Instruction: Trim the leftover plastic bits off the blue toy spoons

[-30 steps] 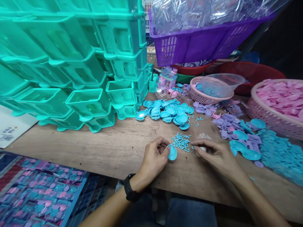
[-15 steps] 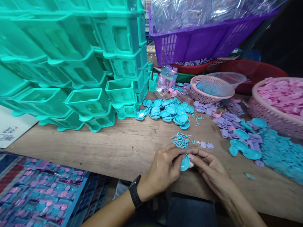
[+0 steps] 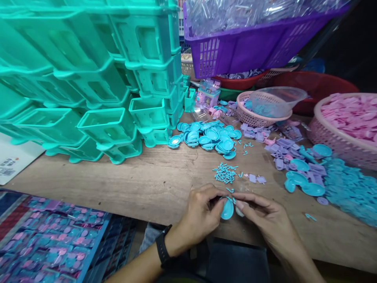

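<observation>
My left hand (image 3: 203, 210) is closed, its thumb and index finger pinching a blue oval plastic dish (image 3: 227, 209) just above the table's near edge. At the dish's right rim my right hand (image 3: 262, 216) has thumb and index finger pressed together on a small blue piece (image 3: 234, 200), mostly covered by the fingertips. Something pale (image 3: 239, 212) shows under the right thumb; its kind is hidden. A tiny blue hook (image 3: 230, 190) appears just beyond the fingertips. Farther back is a pile of similar blue hooks (image 3: 225, 173), with a heap of blue dishes (image 3: 212, 135) behind.
Stacked green bins (image 3: 106, 122) rise at the left. Purple parts (image 3: 284, 149) and many small blue parts (image 3: 350, 188) cover the right side, beside a pink basket (image 3: 330, 125). A purple crate (image 3: 235, 55) overhangs the back. Packed toys (image 3: 53, 239) sit lower left.
Both hands have shifted slightly down and the dish has moved a little left and down with them. The tiny blue hook beyond the fingertips now shows. The view has shifted slightly.
</observation>
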The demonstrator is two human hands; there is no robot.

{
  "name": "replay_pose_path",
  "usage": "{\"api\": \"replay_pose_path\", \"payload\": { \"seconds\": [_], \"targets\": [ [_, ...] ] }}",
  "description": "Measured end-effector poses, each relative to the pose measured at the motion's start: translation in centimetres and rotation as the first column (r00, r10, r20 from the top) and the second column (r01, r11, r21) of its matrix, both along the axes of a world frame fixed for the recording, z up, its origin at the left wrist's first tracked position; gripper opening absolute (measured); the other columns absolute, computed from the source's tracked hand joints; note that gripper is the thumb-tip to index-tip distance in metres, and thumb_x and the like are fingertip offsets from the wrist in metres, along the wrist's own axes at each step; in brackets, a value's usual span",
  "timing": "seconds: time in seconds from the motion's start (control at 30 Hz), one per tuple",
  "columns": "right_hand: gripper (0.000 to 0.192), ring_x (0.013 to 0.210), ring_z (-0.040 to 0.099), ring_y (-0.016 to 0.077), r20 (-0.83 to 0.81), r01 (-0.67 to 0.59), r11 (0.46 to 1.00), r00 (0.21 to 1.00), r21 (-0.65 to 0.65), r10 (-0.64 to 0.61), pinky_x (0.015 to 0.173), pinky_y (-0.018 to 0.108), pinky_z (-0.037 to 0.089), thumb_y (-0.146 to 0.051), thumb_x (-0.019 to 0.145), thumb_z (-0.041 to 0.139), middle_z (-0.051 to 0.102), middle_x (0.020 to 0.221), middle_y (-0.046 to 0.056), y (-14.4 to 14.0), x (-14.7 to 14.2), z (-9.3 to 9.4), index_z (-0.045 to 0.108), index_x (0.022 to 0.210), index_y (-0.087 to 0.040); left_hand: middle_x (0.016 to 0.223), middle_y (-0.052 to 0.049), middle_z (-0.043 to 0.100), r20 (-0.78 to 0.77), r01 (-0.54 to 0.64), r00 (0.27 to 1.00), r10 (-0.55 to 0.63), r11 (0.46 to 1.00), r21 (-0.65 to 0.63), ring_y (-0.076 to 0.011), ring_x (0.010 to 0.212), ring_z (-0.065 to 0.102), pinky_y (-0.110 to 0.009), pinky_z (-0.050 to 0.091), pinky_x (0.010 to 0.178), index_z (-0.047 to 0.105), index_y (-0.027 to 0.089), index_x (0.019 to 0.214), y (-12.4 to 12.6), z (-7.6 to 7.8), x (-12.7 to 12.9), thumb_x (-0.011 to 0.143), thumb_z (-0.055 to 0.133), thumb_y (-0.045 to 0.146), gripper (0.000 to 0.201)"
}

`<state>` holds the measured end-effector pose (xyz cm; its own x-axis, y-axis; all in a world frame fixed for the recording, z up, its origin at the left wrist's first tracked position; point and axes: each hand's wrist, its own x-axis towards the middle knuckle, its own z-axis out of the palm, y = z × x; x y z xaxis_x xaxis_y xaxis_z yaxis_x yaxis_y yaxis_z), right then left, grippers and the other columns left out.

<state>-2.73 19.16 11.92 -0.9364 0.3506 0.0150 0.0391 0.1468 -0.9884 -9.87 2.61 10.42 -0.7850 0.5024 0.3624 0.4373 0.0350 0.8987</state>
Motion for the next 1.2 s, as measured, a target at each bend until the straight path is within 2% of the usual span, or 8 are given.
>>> {"api": "replay_pose_path", "payload": {
  "seconds": [0.1, 0.23, 0.33, 0.4, 0.53, 0.63, 1.0, 1.2],
  "targets": [
    [0.016, 0.078, 0.073, 0.0185, -0.164, 0.003, 0.978, 0.986, 0.21, 0.032, 0.066, 0.025, 0.061, -0.035, 0.083, 0.075, 0.078, 0.087, 0.005, -0.1, 0.1, -0.3, 0.083, 0.095, -0.029, 0.088, -0.006, 0.074, -0.027, 0.034, 0.999, -0.035, 0.999, -0.043, -0.0171, 0.078, 0.068, -0.026, 0.051, 0.07, 0.077, 0.019, 0.104, 0.0, 0.1, 0.0, 0.091, 0.06, 0.012, 0.023],
    [0.021, 0.081, 0.072, 0.0141, -0.276, 0.043, 0.874, 0.955, 0.485, 0.107, 0.069, 0.02, 0.059, -0.022, 0.09, 0.066, 0.075, 0.088, 0.001, -0.3, 0.4, -0.3, 0.081, 0.101, -0.032, 0.087, -0.005, 0.07, -0.032, 0.064, 0.997, -0.067, 0.994, -0.087, -0.0168, 0.079, 0.067, -0.025, 0.049, 0.07, 0.077, 0.02, 0.102, 0.0, 0.4, 0.2, 0.092, 0.055, 0.007, 0.027],
    [0.02, 0.082, 0.072, 0.0127, -0.304, 0.086, 0.807, 0.945, 0.585, 0.12, 0.071, 0.018, 0.057, -0.02, 0.09, 0.068, 0.073, 0.091, 0.0, -0.6, 0.5, -0.3, 0.078, 0.103, -0.031, 0.081, -0.004, 0.068, -0.027, 0.066, 0.997, -0.069, 0.994, -0.09, -0.0158, 0.076, 0.065, -0.024, 0.047, 0.068, 0.076, 0.018, 0.093, 0.1, 0.5, 0.3, 0.092, 0.056, 0.007, 0.023],
    [0.016, 0.082, 0.072, 0.0121, -0.331, 0.12, 0.789, 0.937, 0.603, 0.111, 0.074, 0.019, 0.057, -0.02, 0.089, 0.071, 0.074, 0.091, -0.001, -0.7, 0.7, -0.5, 0.076, 0.101, -0.031, 0.083, -0.005, 0.069, -0.033, 0.062, 0.997, -0.065, 0.996, -0.069, -0.0153, 0.076, 0.065, -0.024, 0.047, 0.068, 0.076, 0.017, 0.094, 0.1, 0.5, 0.3, 0.093, 0.057, 0.008, 0.022],
    [0.008, 0.082, 0.072, 0.0148, -0.333, 0.254, 0.806, 0.94, 0.535, -0.076, 0.078, 0.024, 0.057, -0.026, 0.089, 0.072, 0.076, 0.091, -0.002, -0.7, 1.1, -1.2, 0.074, 0.097, -0.029, 0.083, -0.004, 0.073, -0.015, -0.019, 1.0, 0.018, 0.999, -0.03, -0.0155, 0.074, 0.066, -0.024, 0.049, 0.068, 0.077, 0.018, 0.098, 0.2, 0.4, 0.4, 0.09, 0.063, 0.01, 0.018],
    [0.013, 0.081, 0.072, 0.0182, -0.285, 0.34, 0.824, 0.931, 0.453, -0.227, 0.073, 0.028, 0.056, -0.035, 0.088, 0.073, 0.077, 0.093, 0.001, -0.9, 1.5, -1.4, 0.075, 0.098, -0.027, 0.08, -0.003, 0.074, 0.017, -0.104, 0.994, 0.104, 0.994, -0.033, -0.0155, 0.072, 0.067, -0.024, 0.049, 0.066, 0.078, 0.018, 0.09, 0.2, 0.8, 0.2, 0.087, 0.066, 0.011, 0.014],
    [0.003, 0.082, 0.07, 0.017, -0.362, 0.387, 0.873, 0.892, 0.298, -0.271, 0.079, 0.029, 0.056, -0.025, 0.085, 0.075, 0.074, 0.087, 0.002, -4.2, 0.9, -1.4, 0.075, 0.088, -0.024, 0.072, -0.002, 0.068, -0.115, -0.197, 0.973, 0.198, 0.98, 0.013, -0.012, 0.064, 0.062, -0.021, 0.045, 0.059, 0.072, 0.015, 0.08, 0.6, 1.3, 0.5, 0.085, 0.064, 0.009, 0.011],
    [0.005, 0.073, 0.07, 0.0141, -0.352, 0.438, 0.883, 0.863, 0.17, -0.361, 0.069, 0.023, 0.057, -0.027, 0.081, 0.078, 0.073, 0.079, 0.0, -4.6, 0.4, -1.1, 0.076, 0.085, -0.024, 0.072, 0.0, 0.066, -0.141, -0.219, 0.965, 0.223, 0.975, 0.045, -0.0102, 0.063, 0.06, -0.02, 0.044, 0.059, 0.069, 0.016, 0.08, 0.7, 1.5, 0.5, 0.085, 0.064, 0.008, 0.011]
  ]
}}
